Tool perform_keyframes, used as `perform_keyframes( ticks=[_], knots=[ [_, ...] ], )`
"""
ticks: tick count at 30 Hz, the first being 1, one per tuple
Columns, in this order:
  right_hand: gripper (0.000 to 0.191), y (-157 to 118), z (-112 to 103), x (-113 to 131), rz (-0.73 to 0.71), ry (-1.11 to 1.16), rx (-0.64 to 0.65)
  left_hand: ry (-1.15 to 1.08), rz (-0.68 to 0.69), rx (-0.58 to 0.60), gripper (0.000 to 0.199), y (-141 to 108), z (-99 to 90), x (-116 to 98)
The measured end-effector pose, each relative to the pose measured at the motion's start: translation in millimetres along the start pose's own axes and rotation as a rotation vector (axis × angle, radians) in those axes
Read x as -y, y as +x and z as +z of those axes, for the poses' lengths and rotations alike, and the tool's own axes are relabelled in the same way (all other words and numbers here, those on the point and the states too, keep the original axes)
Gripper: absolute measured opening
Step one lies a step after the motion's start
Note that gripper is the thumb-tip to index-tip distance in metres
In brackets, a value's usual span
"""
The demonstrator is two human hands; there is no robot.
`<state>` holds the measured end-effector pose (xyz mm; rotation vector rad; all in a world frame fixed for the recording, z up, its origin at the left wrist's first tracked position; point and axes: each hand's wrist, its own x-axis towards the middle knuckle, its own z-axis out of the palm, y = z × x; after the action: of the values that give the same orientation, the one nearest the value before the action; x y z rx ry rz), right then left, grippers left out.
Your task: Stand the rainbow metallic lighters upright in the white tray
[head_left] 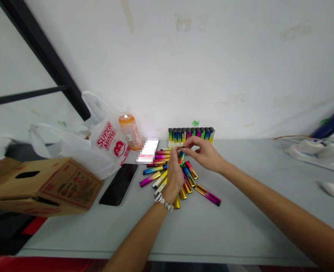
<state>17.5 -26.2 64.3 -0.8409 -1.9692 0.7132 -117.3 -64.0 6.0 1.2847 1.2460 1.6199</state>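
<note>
White wall [226, 68] behind, scuffed; grey table [240, 230] up against it. Spread of slim metallic lighters [208, 195] mid-table, between and around the hands, fanned out, long axes roughly radial.

Axis check: the lighter between the hands [181, 158] stands near upright in view, long axis leaning slightly right at the top, upper end toward the rack. Can't tell whether it's gripped or just lies behind the fingers. Loose yellow-magenta one on the right lies flat, well clear of the hands, dark end pointing right and toward the person. Leftmost ones point their outer ends left.

Left hand [175, 175]: edge-on over the pile, fingers lined up together, pointing at the wall; their grip side is hidden, can't tell what they hold. Right hand [202, 152]: fingers bent, thumb and index tips close together just beside the lighter's top; pinch not confirmed.

Rack [171, 144], white, just behind: row of lighters [189, 134] upright, dark ends up, long axes vertical.

Left side: phone [119, 185] flat, bottle [130, 132] leaning, plastic bag [106, 141], carton [70, 185]. Power strip [320, 154] far right.
</note>
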Motion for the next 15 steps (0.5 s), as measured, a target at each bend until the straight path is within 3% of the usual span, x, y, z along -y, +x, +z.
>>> perform_keyframes(
  ticks=[4, 8, 12, 15],
  knots=[
    [0.013, 46.3, 1.6, -9.8, -0.053, -0.110, -0.046, 0.361, 0.171, -0.073, 0.033, 7.6, -15.4, -2.7],
    [0.012, 88.8, 18.2, -30.5, -0.029, -0.236, -0.017, 0.672, 0.254, -0.097, 0.012, 6.8, -20.3, -7.2],
    [0.016, 111.7, 35.9, -46.2, -0.040, -0.352, 0.033, 0.805, 0.262, 0.194, 0.016, -0.2, -12.0, -8.0],
    [0.017, 117.9, 43.8, -51.3, -0.051, -0.437, 0.084, 0.860, 0.252, 0.263, 0.019, -2.2, -7.3, -4.9]
  ],
)
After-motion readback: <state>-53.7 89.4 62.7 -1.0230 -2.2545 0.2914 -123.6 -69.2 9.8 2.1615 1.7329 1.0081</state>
